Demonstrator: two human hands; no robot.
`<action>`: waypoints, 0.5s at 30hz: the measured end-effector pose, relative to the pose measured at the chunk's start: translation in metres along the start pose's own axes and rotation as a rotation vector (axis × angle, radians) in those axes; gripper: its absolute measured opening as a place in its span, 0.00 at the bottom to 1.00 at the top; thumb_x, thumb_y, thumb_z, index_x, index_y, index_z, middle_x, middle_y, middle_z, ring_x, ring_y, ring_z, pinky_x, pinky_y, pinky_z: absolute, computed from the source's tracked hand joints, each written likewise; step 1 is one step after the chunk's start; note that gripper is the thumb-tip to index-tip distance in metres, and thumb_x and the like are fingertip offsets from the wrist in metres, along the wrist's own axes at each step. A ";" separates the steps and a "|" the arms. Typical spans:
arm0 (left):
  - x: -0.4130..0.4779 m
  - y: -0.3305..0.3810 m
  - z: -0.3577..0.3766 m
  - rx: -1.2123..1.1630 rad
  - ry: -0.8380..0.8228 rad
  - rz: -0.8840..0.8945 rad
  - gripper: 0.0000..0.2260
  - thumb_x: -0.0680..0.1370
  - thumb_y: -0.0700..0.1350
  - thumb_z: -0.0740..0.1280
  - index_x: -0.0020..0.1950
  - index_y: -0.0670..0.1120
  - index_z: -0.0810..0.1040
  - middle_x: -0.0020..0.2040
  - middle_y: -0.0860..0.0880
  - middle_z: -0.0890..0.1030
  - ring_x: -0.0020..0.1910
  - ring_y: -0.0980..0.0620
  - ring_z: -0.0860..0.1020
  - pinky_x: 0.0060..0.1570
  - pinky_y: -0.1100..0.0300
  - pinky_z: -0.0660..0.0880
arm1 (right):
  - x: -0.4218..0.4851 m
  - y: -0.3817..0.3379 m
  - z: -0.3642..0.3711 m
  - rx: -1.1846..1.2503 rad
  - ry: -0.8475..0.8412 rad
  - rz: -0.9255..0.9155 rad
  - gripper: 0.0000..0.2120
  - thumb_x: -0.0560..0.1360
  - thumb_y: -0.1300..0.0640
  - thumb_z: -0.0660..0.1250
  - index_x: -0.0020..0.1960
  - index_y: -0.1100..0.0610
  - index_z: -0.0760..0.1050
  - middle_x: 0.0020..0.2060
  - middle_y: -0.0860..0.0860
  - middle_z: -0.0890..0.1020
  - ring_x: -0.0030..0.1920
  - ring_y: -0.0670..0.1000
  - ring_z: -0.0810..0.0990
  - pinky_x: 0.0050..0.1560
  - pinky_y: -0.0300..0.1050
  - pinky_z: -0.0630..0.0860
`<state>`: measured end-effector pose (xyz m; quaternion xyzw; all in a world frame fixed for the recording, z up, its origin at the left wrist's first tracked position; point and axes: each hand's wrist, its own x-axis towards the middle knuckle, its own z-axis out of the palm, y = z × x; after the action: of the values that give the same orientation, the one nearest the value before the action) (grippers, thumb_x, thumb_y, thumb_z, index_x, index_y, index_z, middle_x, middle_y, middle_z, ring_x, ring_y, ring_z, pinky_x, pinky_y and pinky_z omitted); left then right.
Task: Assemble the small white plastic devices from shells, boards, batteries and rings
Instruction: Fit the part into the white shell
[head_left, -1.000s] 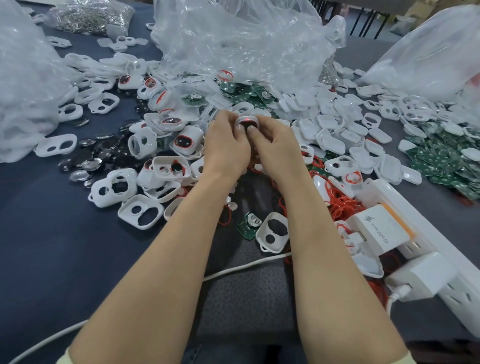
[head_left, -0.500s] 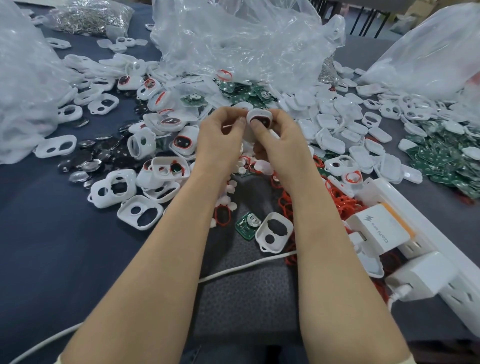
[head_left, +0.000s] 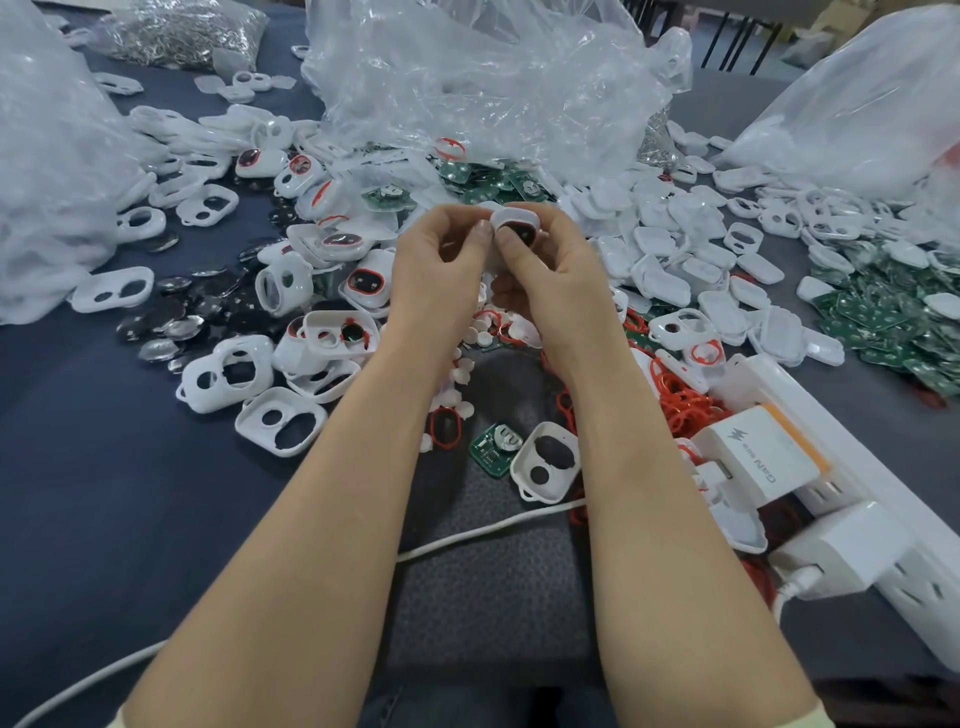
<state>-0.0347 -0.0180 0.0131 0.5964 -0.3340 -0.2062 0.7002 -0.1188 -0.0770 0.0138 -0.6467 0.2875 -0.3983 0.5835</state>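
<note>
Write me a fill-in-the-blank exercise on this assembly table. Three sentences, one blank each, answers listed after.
1. The left hand and right hand together hold one white ____ above the table.
2. The circuit board lying alone nearest the person is coloured ____.
3. The coin batteries are heaped on the person's ____ side.

Missing words: shell; green; left.
</note>
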 end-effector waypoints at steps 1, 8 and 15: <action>0.000 -0.001 0.000 0.007 0.000 -0.002 0.09 0.80 0.39 0.64 0.45 0.51 0.78 0.42 0.53 0.81 0.42 0.59 0.79 0.47 0.64 0.76 | 0.000 0.001 -0.001 -0.001 0.000 0.009 0.06 0.78 0.61 0.65 0.56 0.57 0.73 0.44 0.54 0.78 0.32 0.45 0.78 0.36 0.39 0.76; 0.000 -0.003 0.002 -0.024 -0.016 -0.037 0.09 0.79 0.39 0.65 0.43 0.51 0.79 0.41 0.51 0.81 0.43 0.55 0.79 0.50 0.59 0.77 | -0.001 0.003 -0.001 0.029 0.037 -0.004 0.04 0.78 0.62 0.66 0.52 0.59 0.73 0.42 0.54 0.78 0.33 0.44 0.77 0.34 0.36 0.76; -0.001 -0.001 0.003 -0.011 0.019 -0.045 0.08 0.80 0.38 0.64 0.44 0.49 0.78 0.41 0.51 0.81 0.43 0.55 0.78 0.53 0.58 0.77 | 0.002 0.003 -0.001 0.102 0.002 0.042 0.06 0.78 0.62 0.66 0.55 0.60 0.74 0.45 0.56 0.80 0.37 0.47 0.80 0.38 0.41 0.79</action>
<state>-0.0376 -0.0195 0.0123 0.6020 -0.3126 -0.2179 0.7017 -0.1186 -0.0794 0.0108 -0.6097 0.2810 -0.4004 0.6237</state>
